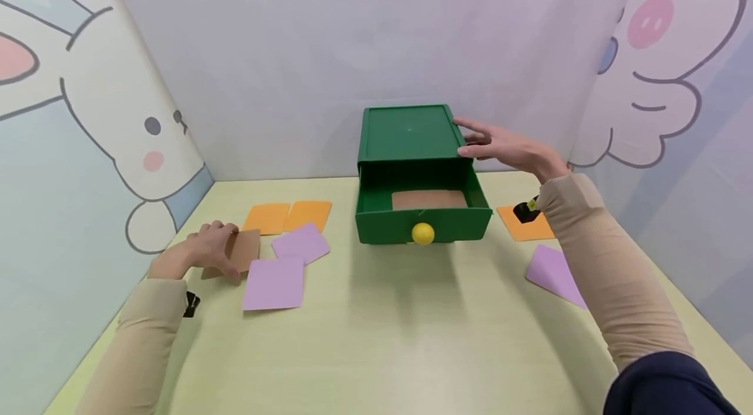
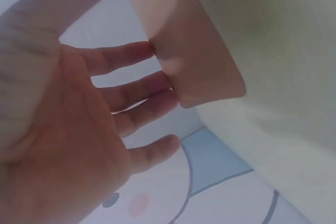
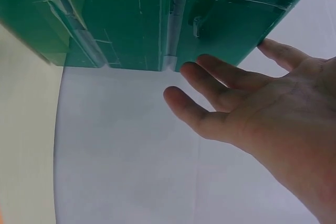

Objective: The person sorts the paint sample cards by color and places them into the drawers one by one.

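Note:
My left hand [image 1: 208,250] is at a brown square card [image 1: 247,250] on the left of the table, thumb on the near side and fingers on the far side. In the left wrist view, the fingertips touch one edge of this brown card [image 2: 197,51], which tilts off the tabletop. A green drawer box [image 1: 412,134] stands at the back centre, its drawer [image 1: 388,225] with a yellow knob [image 1: 423,233] pulled out. Inside the drawer lies another brown card [image 1: 429,199]. My right hand [image 1: 512,148] rests its fingertips on the box's top right edge, fingers spread.
Two orange cards [image 1: 267,219] and two purple cards [image 1: 274,284] lie left of the box. To its right are another orange card [image 1: 526,225] and a purple card [image 1: 553,274], partly behind my right sleeve. A pale wall [image 1: 282,75] stands behind the table.

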